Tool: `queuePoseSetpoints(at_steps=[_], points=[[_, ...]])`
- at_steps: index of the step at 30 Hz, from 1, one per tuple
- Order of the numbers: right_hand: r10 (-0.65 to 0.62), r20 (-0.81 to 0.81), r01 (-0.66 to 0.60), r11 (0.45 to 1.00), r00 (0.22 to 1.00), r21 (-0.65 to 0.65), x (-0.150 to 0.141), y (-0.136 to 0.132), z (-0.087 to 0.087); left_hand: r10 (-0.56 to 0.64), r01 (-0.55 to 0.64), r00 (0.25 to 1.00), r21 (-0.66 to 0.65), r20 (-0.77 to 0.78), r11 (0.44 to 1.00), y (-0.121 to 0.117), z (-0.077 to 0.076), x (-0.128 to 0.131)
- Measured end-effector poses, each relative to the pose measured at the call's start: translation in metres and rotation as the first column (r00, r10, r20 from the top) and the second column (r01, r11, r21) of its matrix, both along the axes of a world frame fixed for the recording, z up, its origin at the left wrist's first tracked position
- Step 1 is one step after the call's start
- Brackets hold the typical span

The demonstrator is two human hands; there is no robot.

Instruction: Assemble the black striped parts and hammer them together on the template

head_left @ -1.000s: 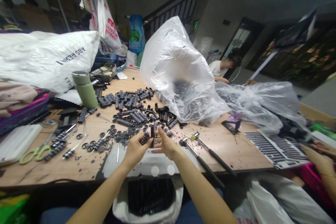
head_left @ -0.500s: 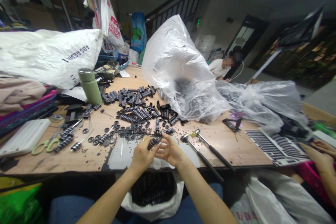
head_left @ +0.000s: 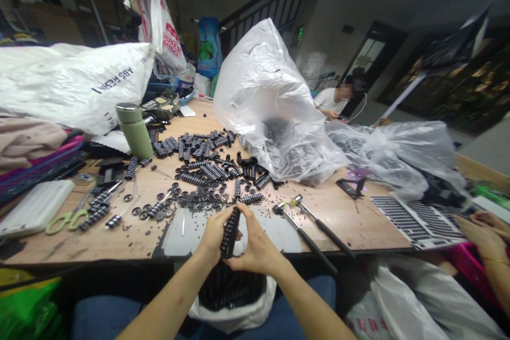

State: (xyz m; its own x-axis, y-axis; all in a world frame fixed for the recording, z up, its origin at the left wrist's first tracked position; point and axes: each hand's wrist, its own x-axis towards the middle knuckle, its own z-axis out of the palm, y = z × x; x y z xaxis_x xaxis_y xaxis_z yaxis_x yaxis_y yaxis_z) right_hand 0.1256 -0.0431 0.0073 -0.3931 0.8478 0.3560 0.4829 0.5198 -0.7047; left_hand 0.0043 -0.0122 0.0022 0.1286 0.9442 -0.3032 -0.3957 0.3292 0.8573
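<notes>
My left hand [head_left: 214, 234] and my right hand [head_left: 257, 241] both grip one long black ribbed roller [head_left: 230, 231] over the table's front edge. It stands nearly upright, tilted slightly, with the left fingers along its side and the right thumb and fingers at its two ends. Just beyond my fingertips lie striped black-and-white rollers [head_left: 251, 198] and a spread of small black discs [head_left: 199, 196]. Under my hands is a pale flat sheet [head_left: 179, 234]. Below, an open white sack [head_left: 261, 305] holds many black rollers.
Two hammers [head_left: 306, 236] lie right of my hands, handles over the edge. Scissors [head_left: 67, 221], a white box [head_left: 37, 207] and a green flask [head_left: 135, 130] stand or lie left. A large plastic bag [head_left: 263, 79] rises behind. Another person's hands [head_left: 482, 234] are at far right.
The roller has turned from lying partly hidden between my fingers to nearly upright and fully in view. My right hand has closed onto its ends.
</notes>
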Motion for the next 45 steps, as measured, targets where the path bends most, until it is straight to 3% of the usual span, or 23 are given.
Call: queuePoseSetpoints(at_steps=[4,11,18,21,24,26,28,30,34,36,37,39,41,43,45], points=[[0.004,0.03,-0.003,0.999,1.0,-0.046,0.003,0.002,-0.005,-0.008,0.008,1.0,-0.005,0.003,1.0,-0.002,0.004,0.003],[-0.017,-0.041,0.014,0.997,0.999,-0.074,0.008,0.002,-0.015,-0.068,0.066,0.998,-0.131,-0.013,0.989,-0.003,0.005,0.005],[-0.013,-0.11,-0.009,0.98,0.994,-0.198,0.01,0.002,-0.022,-0.088,0.09,0.996,-0.199,0.017,0.976,0.001,-0.004,0.01],[-0.032,-0.115,0.011,0.983,0.993,-0.183,0.009,0.002,-0.024,-0.109,0.107,0.994,-0.208,-0.001,0.972,0.004,-0.008,0.009],[-0.112,-0.049,0.106,0.989,0.993,-0.1,0.009,0.003,-0.033,-0.139,0.126,0.986,-0.124,-0.097,0.984,0.005,-0.018,0.01],[-0.173,0.003,0.172,0.983,0.985,-0.057,0.009,0.005,-0.044,-0.103,0.137,0.947,0.092,-0.306,0.986,0.005,-0.029,0.011],[-0.222,0.05,0.224,0.974,0.974,-0.033,0.008,0.006,-0.058,0.039,0.209,0.827,0.372,-0.561,0.904,0.003,-0.043,0.014],[-0.257,0.091,0.26,0.965,0.962,-0.017,0.008,0.007,-0.069,0.208,0.348,0.661,0.54,-0.721,0.766,0.002,-0.057,0.016],[-0.272,0.229,0.276,0.961,0.935,0.012,0.026,0.003,-0.073,0.36,0.631,0.421,0.554,-0.833,0.543,0.001,-0.076,0.013],[-0.409,0.339,0.411,0.909,0.847,0.07,0.051,-0.001,-0.07,0.398,0.733,0.352,0.514,-0.847,0.445,0.002,-0.08,0.008],[-0.519,0.396,0.519,0.847,0.758,0.116,0.067,-0.003,-0.068,0.411,0.763,0.338,0.502,-0.847,0.406,0.004,-0.08,0.005],[-0.708,0.512,0.721,0.656,0.487,0.222,0.099,-0.006,-0.066,0.409,0.783,0.352,0.504,-0.842,0.364,0.008,-0.08,-0.002],[-0.719,0.61,0.769,0.581,0.332,0.266,0.125,-0.01,-0.066,0.374,0.766,0.407,0.534,-0.833,0.357,0.013,-0.08,-0.006],[-0.681,0.642,0.77,0.601,0.352,0.214,0.135,-0.014,-0.064,0.33,0.733,0.465,0.566,-0.822,0.378,0.018,-0.08,-0.009],[-0.644,0.575,0.759,0.648,0.505,0.059,0.129,-0.022,-0.058,0.307,0.713,0.5,0.586,-0.81,0.386,0.021,-0.082,-0.011]])
